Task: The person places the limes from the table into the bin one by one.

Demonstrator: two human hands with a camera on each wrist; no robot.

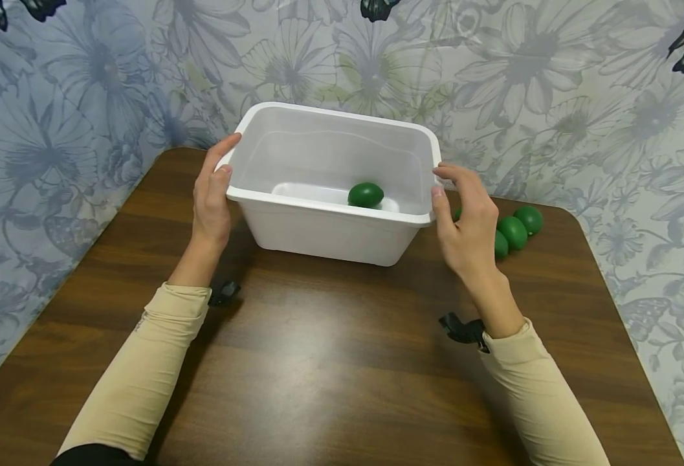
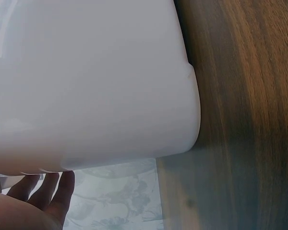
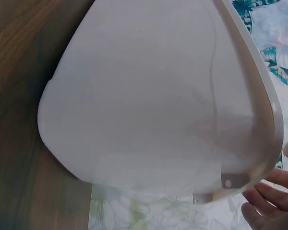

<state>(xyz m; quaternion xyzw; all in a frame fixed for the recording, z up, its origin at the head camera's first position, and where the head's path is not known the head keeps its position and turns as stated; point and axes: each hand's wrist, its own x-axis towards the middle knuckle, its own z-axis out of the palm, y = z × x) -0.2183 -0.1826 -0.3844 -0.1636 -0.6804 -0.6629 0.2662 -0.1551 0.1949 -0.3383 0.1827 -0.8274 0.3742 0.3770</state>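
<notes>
White tub (image 1: 318, 230), at twelve on the table (image 1: 318, 362); one green oval (image 1: 366, 195) inside, towards five. Left hand (image 1: 212, 200), right hand (image 1: 470, 220): both half-curled, gripping the tub at nine and three. Step, I judge: positioning it; next calls for an even hold.

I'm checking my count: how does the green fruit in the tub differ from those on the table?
The tub fruit lies alone inside the white tub; the table fruits sit close together. The tub fruit looks oval; the rightmost table fruit looks rounder from here. The tub fruit is mostly visible; the right hand partly hides the table fruits. All are green.
</notes>
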